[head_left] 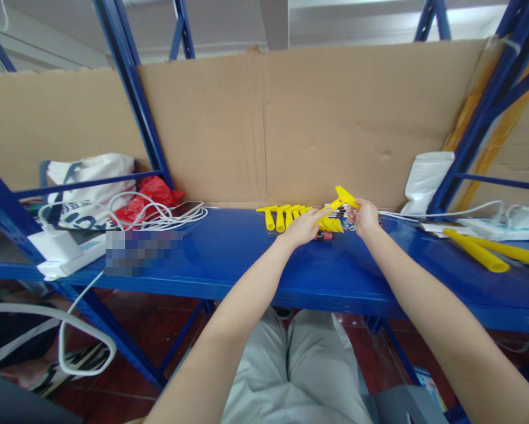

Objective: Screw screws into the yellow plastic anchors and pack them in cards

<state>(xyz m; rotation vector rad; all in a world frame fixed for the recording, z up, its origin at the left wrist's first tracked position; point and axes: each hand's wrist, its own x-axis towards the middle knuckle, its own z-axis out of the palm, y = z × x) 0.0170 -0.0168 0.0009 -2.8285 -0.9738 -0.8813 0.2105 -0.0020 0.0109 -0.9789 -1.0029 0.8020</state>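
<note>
A yellow T-shaped plastic piece [344, 196] is held up between my hands above the blue shelf. My left hand [303, 228] is closed around its narrow stem. At the wide crosspiece, the fingers of my right hand [365, 218] pinch one end. Several similar yellow T-shaped pieces [280, 219] lie in a row just left of and behind my left hand. Loose yellow parts [332, 225] sit below the held piece. Next to them are small shiny bits [348, 225], too small to name. A red and black tool [325, 235] lies partly hidden by my left hand.
A cardboard sheet [317, 123] closes off the back of the blue shelf [229, 253]. White cables [158, 218], a power strip [76, 259], a red bag [156, 191] and a cloth bag [92, 182] are left. Yellow tubes [478, 250] and a white pouch [427, 179] stand right.
</note>
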